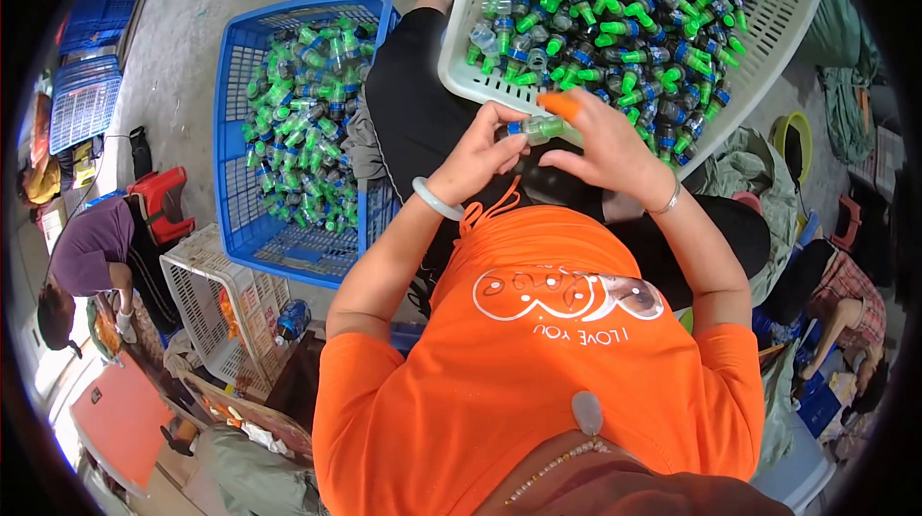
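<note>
My left hand (482, 155) pinches a small bottle-shaped plastic piece (544, 127) by its blue-banded end. The piece lies roughly level, its clear green part pointing right. Around that green end is my right hand (607, 149), thumb and fingers apart, with an orange cover (560, 106) on one finger. Whether the right fingers touch the piece, I cannot tell. Just beyond my hands, a white basket (473, 84) holds a heap of similar green, dark and blue pieces (624, 31). More such pieces (303, 122) fill a blue basket (230, 146) on my left.
The white basket's near rim is close to my fingers. A white crate (235, 314) stands behind the blue basket. At the left a person in purple (96, 238) bends down by a red chair (161, 201); another in a checked shirt (850, 295) sits at the right. Green sacking (754, 170) lies nearby.
</note>
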`<state>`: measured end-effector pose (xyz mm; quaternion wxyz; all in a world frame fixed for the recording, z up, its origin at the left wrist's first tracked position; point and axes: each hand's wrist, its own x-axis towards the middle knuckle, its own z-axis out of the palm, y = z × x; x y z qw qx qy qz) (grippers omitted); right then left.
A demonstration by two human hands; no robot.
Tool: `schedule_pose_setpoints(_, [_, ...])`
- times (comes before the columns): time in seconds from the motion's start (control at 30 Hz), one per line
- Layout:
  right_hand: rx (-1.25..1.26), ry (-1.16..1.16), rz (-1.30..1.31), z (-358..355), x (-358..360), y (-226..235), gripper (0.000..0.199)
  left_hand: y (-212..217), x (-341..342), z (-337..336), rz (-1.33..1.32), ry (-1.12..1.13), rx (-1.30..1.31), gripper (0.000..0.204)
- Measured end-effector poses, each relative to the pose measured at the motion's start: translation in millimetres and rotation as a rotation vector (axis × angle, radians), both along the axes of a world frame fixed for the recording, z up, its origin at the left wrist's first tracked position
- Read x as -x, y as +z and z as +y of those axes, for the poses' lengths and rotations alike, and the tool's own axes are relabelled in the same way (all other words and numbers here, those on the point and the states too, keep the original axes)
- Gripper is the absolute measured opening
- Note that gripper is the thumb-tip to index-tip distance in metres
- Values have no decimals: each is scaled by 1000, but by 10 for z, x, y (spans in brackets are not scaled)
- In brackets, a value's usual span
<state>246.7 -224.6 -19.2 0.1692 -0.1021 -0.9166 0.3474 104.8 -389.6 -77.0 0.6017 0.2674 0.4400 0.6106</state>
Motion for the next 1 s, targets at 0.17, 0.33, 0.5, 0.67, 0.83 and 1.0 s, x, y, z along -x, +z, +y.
schedule_pose_setpoints(0.17, [-104,238,-150,117,10,-25,37,73,35,57,213,3,-82,31])
schedule_pose_setpoints(0.33, [582,203,-553,96,161,-99,40,232,44,-79,507,88,-106,33])
schedule_pose_setpoints(0.5, [-49,20,-129,39,381,-223,41,120,365,-315,836,606,90,34])
schedule_pose_setpoints(0.67, [-273,-178,-320,162,502,-694,35,190,757,-611,1761,988,463,38])
schedule_pose_setpoints(0.83, [-397,-237,-380,196,643,-1016,26,229,443,163,1607,527,67,28])
schedule_pose_setpoints(1.0, [-394,-274,-264,205,543,-654,19,-212,276,1035,1791,415,49,29])
